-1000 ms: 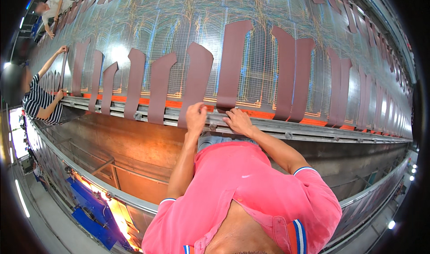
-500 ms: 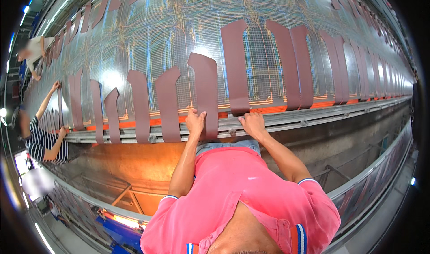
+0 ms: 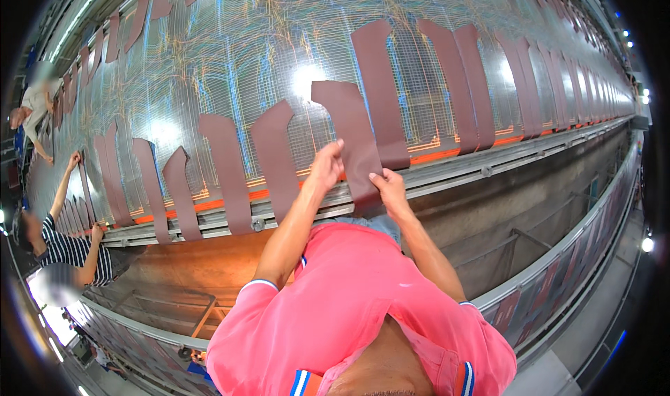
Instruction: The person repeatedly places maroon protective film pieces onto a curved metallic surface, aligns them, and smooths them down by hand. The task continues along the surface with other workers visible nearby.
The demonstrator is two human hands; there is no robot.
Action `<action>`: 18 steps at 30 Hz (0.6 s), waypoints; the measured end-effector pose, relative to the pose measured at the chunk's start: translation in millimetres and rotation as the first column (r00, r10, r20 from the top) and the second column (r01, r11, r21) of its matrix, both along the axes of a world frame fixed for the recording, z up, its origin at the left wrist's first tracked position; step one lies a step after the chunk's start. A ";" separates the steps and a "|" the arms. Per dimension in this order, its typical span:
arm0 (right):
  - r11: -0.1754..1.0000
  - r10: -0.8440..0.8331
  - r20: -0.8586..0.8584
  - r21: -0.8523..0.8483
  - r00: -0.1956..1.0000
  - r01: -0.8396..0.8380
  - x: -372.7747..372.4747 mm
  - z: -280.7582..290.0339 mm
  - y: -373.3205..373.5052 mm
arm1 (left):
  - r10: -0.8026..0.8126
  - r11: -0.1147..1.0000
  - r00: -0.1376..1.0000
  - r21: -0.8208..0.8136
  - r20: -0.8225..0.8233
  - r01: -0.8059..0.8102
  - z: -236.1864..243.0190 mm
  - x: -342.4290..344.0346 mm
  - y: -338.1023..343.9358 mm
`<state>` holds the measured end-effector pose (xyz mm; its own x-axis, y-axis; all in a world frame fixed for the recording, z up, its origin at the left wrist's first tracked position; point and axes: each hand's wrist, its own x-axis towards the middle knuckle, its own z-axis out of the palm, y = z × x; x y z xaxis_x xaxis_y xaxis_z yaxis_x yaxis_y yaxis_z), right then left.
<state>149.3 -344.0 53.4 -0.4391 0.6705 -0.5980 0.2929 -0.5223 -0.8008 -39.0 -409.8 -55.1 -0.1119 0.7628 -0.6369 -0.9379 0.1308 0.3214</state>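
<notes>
A maroon cut fabric panel [image 3: 352,131] with an angled top lies on the line-marked table just in front of me, its lower end hanging over the metal edge rail. Pinched at the panel's right edge, low down, is my right hand [image 3: 392,192], closed on it. My left hand [image 3: 325,167] is closed at the left edge, slightly higher; its fingertips are partly hidden. The cloth between my hands is a little raised and creased. To its right lies a taller maroon panel [image 3: 380,89], and a shorter maroon panel [image 3: 273,159] lies to its left.
The long table [image 3: 286,68] carries rows of similar panels and many coloured lines. A metal rail [image 3: 447,176] runs along its near edge. At left, a person in a striped shirt [image 3: 59,246] reaches over the table. Another person [image 3: 36,106] stands farther back.
My left hand has moved up and right, my right hand slightly inward, onto the panel. The panel has shifted right and now lies tilted, its lower part raised. The view has turned a little.
</notes>
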 end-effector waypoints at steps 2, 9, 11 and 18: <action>0.993 -0.038 -0.074 -0.117 0.997 0.029 8.6 20.3 7.8 | 0.122 0.993 0.990 -0.007 0.066 -0.121 43.6 -20.3 42.9; 0.994 -0.016 -0.033 -0.105 0.999 0.013 32.4 32.0 15.1 | 0.049 0.988 0.994 0.145 0.093 -0.062 39.1 -139.8 113.3; 1.000 0.002 0.055 -0.022 0.999 -0.001 32.9 26.7 14.8 | -0.179 0.978 0.965 0.069 -0.190 0.195 41.3 -164.1 127.8; 0.994 0.025 0.240 0.095 0.970 -0.049 27.9 -9.7 4.8 | -0.691 0.692 0.402 -0.389 -0.601 0.608 46.7 -175.5 179.9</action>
